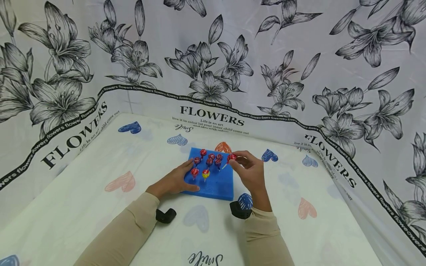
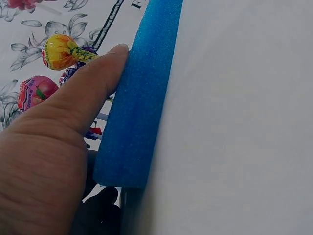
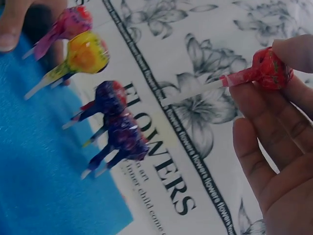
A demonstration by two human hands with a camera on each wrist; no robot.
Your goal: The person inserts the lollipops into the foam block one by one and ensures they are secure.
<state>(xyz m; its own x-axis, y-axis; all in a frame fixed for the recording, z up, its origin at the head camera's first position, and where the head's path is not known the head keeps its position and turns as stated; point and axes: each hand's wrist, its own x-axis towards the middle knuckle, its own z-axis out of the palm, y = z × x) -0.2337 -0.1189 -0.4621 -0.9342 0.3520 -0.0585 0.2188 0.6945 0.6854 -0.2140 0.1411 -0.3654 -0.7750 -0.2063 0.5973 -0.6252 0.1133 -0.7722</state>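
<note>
A blue foam block (image 1: pixel 217 188) lies on the cloth with several wrapped lollipops standing in it by their sticks. My left hand (image 1: pixel 174 179) rests at the block's left side, its straight thumb and fingers touching it. In the left wrist view, the thumb (image 2: pixel 93 83) lies along the block's edge beside a yellow lollipop (image 2: pixel 59 52). Over the block's right edge, my right hand (image 1: pixel 249 171) pinches a red lollipop (image 3: pixel 274 71) by its wrapped head. Its white stick points left, clear of the foam in the right wrist view.
A white cloth with printed hearts (image 1: pixel 121 181) covers the table. Behind it rises a floral curtain (image 1: pixel 213 74). Black wrist mounts (image 1: pixel 165 215) sit beneath both wrists, close to the block's near side.
</note>
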